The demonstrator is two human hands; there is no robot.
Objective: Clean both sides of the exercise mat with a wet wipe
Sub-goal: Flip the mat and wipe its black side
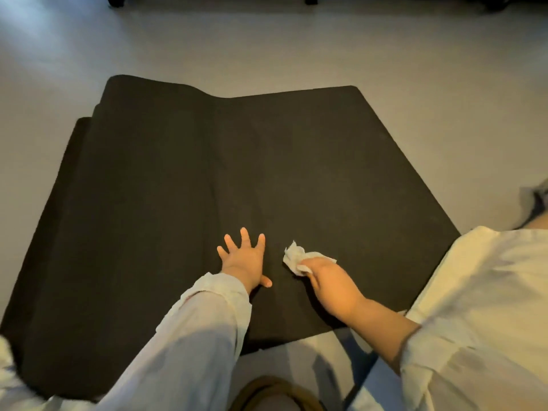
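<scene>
A black exercise mat (184,179) lies spread on the pale floor, its left part folded over itself in layers. My left hand (244,258) presses flat on the mat near its front edge, fingers spread. Just to the right, my right hand (327,281) grips a crumpled white wet wipe (293,258) and holds it against the mat's surface. The wipe sticks out past my fingers toward the left hand.
Pale grey floor (415,69) surrounds the mat. Dark furniture legs (115,0) stand along the far edge. A brown rounded object (267,393) sits at the bottom between my arms. A grey item (536,197) lies at the right edge.
</scene>
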